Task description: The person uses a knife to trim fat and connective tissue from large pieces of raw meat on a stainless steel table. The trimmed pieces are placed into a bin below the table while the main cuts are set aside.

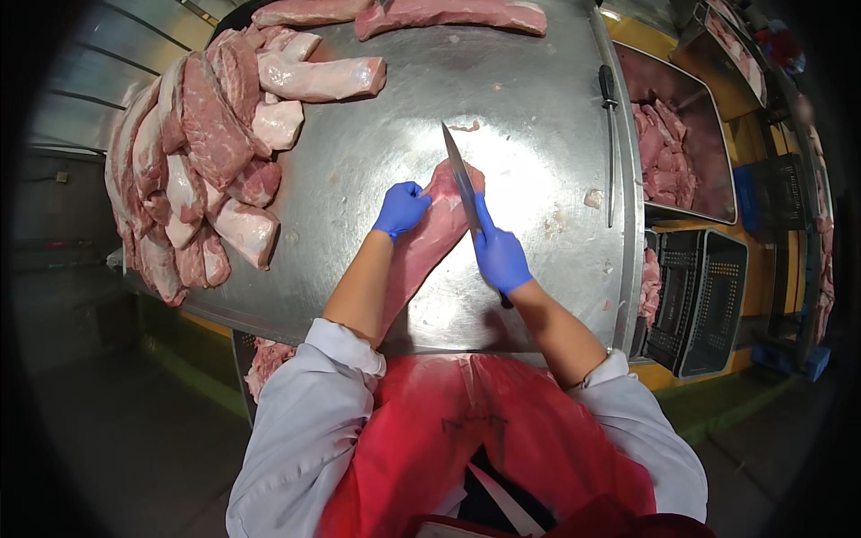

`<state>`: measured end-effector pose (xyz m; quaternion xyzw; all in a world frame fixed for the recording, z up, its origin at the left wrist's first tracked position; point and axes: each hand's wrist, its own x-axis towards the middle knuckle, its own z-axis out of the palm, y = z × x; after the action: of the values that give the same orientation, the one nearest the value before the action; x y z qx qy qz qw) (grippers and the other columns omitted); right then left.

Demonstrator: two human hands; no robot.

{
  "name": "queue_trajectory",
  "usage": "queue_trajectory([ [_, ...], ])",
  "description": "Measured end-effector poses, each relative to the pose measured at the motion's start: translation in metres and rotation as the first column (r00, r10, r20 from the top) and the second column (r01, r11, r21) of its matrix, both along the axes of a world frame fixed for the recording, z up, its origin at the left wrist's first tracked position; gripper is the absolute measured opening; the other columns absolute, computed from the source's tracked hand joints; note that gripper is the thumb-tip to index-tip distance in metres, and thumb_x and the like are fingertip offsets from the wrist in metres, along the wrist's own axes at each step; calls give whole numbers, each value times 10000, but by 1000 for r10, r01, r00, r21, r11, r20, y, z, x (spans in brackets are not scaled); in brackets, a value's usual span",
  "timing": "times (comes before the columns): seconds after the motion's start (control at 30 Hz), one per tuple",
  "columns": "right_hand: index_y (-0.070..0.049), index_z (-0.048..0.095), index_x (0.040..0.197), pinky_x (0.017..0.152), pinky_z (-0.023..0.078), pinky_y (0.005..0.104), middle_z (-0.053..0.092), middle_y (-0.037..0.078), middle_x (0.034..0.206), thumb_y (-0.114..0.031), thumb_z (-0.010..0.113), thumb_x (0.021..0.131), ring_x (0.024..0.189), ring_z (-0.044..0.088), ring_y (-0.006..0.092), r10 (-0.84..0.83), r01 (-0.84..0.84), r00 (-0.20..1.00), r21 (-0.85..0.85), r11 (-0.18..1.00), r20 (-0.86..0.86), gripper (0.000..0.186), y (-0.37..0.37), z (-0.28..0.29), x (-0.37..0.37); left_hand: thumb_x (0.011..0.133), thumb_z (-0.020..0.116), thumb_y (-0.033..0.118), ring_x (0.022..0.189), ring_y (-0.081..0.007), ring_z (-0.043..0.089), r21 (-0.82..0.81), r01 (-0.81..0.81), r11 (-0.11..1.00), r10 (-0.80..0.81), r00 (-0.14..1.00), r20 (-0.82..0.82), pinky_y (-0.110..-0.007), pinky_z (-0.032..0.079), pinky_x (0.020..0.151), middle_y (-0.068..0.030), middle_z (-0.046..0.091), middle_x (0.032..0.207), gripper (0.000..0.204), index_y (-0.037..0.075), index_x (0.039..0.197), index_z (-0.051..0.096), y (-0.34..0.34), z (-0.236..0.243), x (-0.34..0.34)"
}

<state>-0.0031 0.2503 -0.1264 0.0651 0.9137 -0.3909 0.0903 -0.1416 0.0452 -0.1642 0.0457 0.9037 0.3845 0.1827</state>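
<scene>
A long pink pork loin [421, 247] lies lengthwise before me on the steel table [529, 314]. My left hand [402, 209], in a blue glove, is closed on the loin's left edge near its far end. In my blue-gloved right hand [502, 257] is a knife [461, 175], its handle end showing below the palm. The blade points away from me and crosses the far end of the loin; whether it is cutting in, I cannot tell. My right index finger stretches along the blade. A small meat scrap [465, 127] lies just past the knife tip.
Several pork loins [211, 134] are heaped at the left, with more loins [453, 16] along the far edge. A sharpening steel [610, 134] lies near the right edge. Beyond it stand a steel tub [717, 170] of meat pieces and black crates [708, 305].
</scene>
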Motion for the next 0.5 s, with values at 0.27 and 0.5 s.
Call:
queue_trajectory([
  [0.27,-245,269,1588,801,558,443,683,258,906,-146,459,946,753,698,349,456,-451,877,-67,890,151,677,43,57,-36,835,677,288,707,-379,662,-36,-69,997,64,992,-111,-437,518,668,-225,680,776,273,20,784,671,6,10,21],
  [0.5,-296,277,1590,765,577,364,729,170,923,-193,534,925,726,703,237,342,-227,853,-310,923,394,720,30,69,-54,900,627,307,742,-401,643,-61,46,997,-59,970,-234,-461,512,695,-208,661,763,283,51,795,686,21,49,35],
])
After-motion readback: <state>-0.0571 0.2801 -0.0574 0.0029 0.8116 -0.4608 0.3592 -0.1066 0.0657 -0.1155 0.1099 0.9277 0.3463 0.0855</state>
